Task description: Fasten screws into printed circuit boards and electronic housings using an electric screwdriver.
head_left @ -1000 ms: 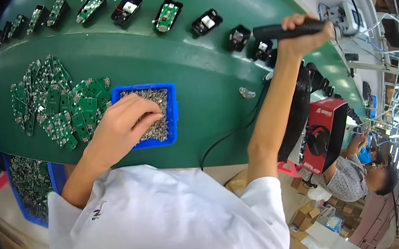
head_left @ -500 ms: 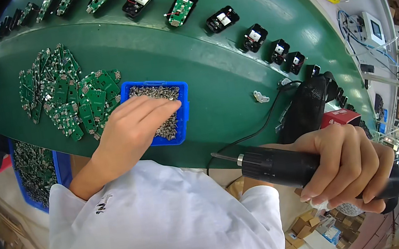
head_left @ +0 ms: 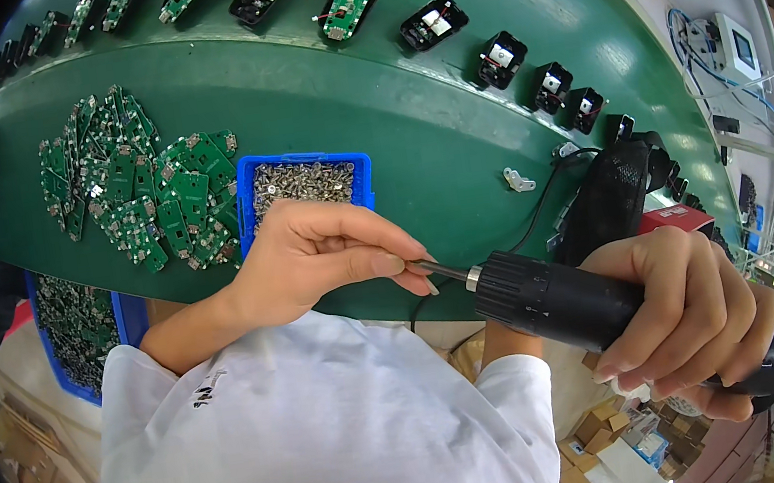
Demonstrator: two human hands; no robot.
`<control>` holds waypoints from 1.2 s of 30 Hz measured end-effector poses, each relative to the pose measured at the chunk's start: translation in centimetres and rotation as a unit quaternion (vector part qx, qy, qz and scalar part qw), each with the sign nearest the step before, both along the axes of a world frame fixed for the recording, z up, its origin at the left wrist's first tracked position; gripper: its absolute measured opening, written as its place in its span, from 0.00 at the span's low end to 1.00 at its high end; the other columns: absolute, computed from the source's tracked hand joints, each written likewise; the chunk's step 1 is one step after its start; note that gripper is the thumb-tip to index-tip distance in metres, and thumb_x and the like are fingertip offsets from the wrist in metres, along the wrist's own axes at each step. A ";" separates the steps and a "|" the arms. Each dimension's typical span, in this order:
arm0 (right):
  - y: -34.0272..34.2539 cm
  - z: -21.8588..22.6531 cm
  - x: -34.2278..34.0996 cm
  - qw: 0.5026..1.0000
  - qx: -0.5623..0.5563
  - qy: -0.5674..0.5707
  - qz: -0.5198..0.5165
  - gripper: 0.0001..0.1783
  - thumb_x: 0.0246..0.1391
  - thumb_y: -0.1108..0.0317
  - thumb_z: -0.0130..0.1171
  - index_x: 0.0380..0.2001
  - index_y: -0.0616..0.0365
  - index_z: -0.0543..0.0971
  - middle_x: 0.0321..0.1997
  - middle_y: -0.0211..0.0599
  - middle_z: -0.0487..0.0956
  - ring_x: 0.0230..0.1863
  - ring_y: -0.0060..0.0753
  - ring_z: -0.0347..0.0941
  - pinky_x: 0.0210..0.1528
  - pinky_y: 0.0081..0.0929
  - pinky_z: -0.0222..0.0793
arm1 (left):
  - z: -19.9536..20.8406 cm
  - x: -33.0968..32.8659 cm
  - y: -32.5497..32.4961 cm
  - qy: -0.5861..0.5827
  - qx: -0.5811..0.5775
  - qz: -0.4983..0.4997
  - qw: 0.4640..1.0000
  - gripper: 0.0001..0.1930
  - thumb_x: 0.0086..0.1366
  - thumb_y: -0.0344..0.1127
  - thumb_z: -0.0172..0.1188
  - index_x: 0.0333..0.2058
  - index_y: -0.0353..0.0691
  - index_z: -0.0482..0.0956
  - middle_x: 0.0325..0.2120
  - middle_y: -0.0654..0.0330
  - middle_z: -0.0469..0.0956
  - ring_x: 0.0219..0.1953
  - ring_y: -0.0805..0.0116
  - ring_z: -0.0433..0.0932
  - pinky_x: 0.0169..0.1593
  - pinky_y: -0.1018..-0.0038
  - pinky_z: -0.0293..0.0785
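Observation:
My right hand [head_left: 684, 310] is wrapped round a black electric screwdriver [head_left: 556, 302], held level with its bit [head_left: 445, 271] pointing left. At the tip of that bit, the thumb and fingers of my left hand [head_left: 320, 255] are pinched together. Whatever they hold is hidden between the fingertips. Just beyond my left hand stands a blue bin [head_left: 363, 171] of small silver screws [head_left: 301, 182], its near part covered by the hand.
Left of the bin lies a heap of green circuit boards [head_left: 129, 178]. Black housings [head_left: 433, 22], several with boards, line the far belt. A metal bracket [head_left: 518, 179] lies near a black mesh object [head_left: 601, 199]. Another blue bin [head_left: 131, 319] of dark parts sits lower left.
My left hand has moved from over the screws, right and nearer, to the bit's tip, its fingers now pinched. The screwdriver stays in my right hand, shifted slightly right. The view has shifted a little.

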State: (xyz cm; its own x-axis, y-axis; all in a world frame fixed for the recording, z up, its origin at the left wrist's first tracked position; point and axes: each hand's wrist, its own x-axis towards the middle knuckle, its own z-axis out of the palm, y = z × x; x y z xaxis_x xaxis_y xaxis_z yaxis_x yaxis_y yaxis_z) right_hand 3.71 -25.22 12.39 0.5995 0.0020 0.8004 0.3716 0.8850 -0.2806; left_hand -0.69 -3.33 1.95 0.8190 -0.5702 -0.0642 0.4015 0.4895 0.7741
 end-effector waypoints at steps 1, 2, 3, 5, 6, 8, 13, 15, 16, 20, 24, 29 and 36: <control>0.0 -0.1 0.1 1.000 0.000 0.000 0.004 0.15 0.51 0.61 0.70 0.28 0.55 0.73 0.14 0.34 0.76 0.06 0.29 0.69 0.09 0.28 0.75 | 0.1 -0.1 -0.1 0.034 -0.018 -0.002 0.999 0.11 0.60 0.15 0.59 0.41 0.27 0.82 0.38 0.43 0.83 0.34 0.54 0.86 0.41 0.68 0.85; 0.0 -0.1 0.2 1.000 -0.001 -0.001 0.009 0.15 0.51 0.61 0.70 0.28 0.55 0.73 0.14 0.35 0.76 0.07 0.29 0.69 0.09 0.28 0.75 | 0.1 -0.1 -0.2 0.068 -0.036 -0.003 0.997 0.10 0.61 0.15 0.59 0.41 0.26 0.82 0.38 0.43 0.83 0.34 0.52 0.86 0.42 0.66 0.86; 0.0 -0.1 0.2 1.000 -0.001 -0.001 0.014 0.15 0.51 0.61 0.70 0.28 0.55 0.73 0.14 0.35 0.76 0.07 0.29 0.69 0.09 0.28 0.75 | 0.2 -0.2 -0.3 0.102 -0.054 -0.004 0.993 0.09 0.61 0.15 0.59 0.40 0.26 0.82 0.38 0.42 0.83 0.34 0.51 0.86 0.42 0.65 0.86; -0.1 -0.1 0.2 1.000 -0.006 0.001 0.014 0.16 0.51 0.60 0.70 0.28 0.56 0.73 0.15 0.35 0.76 0.07 0.29 0.69 0.09 0.28 0.75 | 0.2 -0.1 -0.4 0.115 -0.054 -0.011 0.992 0.09 0.61 0.15 0.59 0.40 0.26 0.82 0.38 0.42 0.83 0.34 0.51 0.86 0.42 0.64 0.86; -0.2 -0.1 0.2 1.000 -0.011 0.004 0.015 0.16 0.51 0.60 0.70 0.28 0.56 0.73 0.15 0.35 0.76 0.07 0.29 0.69 0.09 0.28 0.75 | 0.3 0.0 -0.4 0.128 -0.053 -0.016 0.990 0.09 0.61 0.15 0.59 0.40 0.26 0.82 0.38 0.41 0.83 0.34 0.50 0.86 0.43 0.64 0.87; -0.3 0.0 0.2 1.000 -0.020 0.009 0.016 0.16 0.51 0.59 0.69 0.29 0.56 0.73 0.15 0.35 0.76 0.07 0.29 0.69 0.09 0.28 0.75 | 0.4 0.0 -0.4 0.154 -0.051 -0.027 0.986 0.08 0.61 0.15 0.60 0.39 0.25 0.81 0.38 0.41 0.83 0.34 0.50 0.86 0.43 0.62 0.87; -0.4 -0.4 0.7 0.999 -0.040 0.005 0.023 0.17 0.51 0.59 0.69 0.31 0.57 0.72 0.14 0.35 0.76 0.07 0.28 0.69 0.09 0.28 0.76 | 0.8 -0.1 -0.5 0.157 -0.029 -0.021 0.987 0.08 0.62 0.16 0.60 0.41 0.26 0.81 0.39 0.41 0.83 0.35 0.50 0.86 0.42 0.64 0.87; -0.3 -0.3 0.6 0.999 -0.046 0.017 0.013 0.18 0.51 0.58 0.69 0.31 0.57 0.72 0.15 0.35 0.76 0.07 0.28 0.68 0.09 0.28 0.75 | 0.1 -0.4 -0.6 0.082 -0.013 0.007 0.997 0.09 0.62 0.17 0.61 0.41 0.27 0.81 0.40 0.42 0.83 0.38 0.49 0.85 0.44 0.63 0.87; -0.2 -0.3 0.6 0.998 -0.049 0.029 0.004 0.19 0.51 0.57 0.69 0.31 0.57 0.72 0.15 0.35 0.75 0.07 0.27 0.68 0.09 0.27 0.75 | -0.4 -0.6 -0.6 0.008 0.004 0.035 0.999 0.09 0.61 0.18 0.61 0.41 0.27 0.81 0.42 0.42 0.82 0.40 0.48 0.85 0.46 0.61 0.86; -0.2 -0.4 0.9 0.996 -0.069 0.059 -0.025 0.21 0.51 0.53 0.69 0.32 0.58 0.72 0.15 0.35 0.75 0.07 0.25 0.67 0.10 0.25 0.74 | -0.7 -0.4 -0.8 -0.182 0.080 0.104 0.975 0.11 0.60 0.21 0.64 0.43 0.29 0.82 0.47 0.44 0.81 0.49 0.46 0.82 0.53 0.58 0.82; -1.3 -0.4 1.5 0.982 -0.148 0.062 -0.103 0.26 0.54 0.44 0.63 0.33 0.59 0.74 0.16 0.34 0.74 0.10 0.24 0.68 0.12 0.23 0.73 | 0.3 0.9 -0.5 -0.336 0.255 0.160 0.892 0.16 0.56 0.25 0.67 0.45 0.32 0.81 0.58 0.49 0.75 0.62 0.49 0.72 0.64 0.57 0.71; -8.8 -3.1 6.5 0.896 -0.273 -0.023 -0.349 0.31 0.63 0.37 0.46 0.40 0.57 0.75 0.18 0.41 0.75 0.13 0.34 0.70 0.13 0.30 0.70 | 0.6 0.5 2.6 -0.498 0.463 0.113 0.724 0.12 0.54 0.26 0.67 0.38 0.33 0.79 0.65 0.50 0.67 0.68 0.51 0.65 0.69 0.56 0.64; -13.6 -8.5 12.1 0.846 -0.227 0.147 -0.460 0.30 0.66 0.37 0.39 0.33 0.53 0.75 0.15 0.39 0.74 0.11 0.35 0.68 0.13 0.30 0.67 | -0.9 0.3 2.7 -0.492 0.545 0.067 0.675 0.08 0.53 0.26 0.66 0.28 0.35 0.74 0.65 0.49 0.67 0.69 0.49 0.64 0.71 0.52 0.60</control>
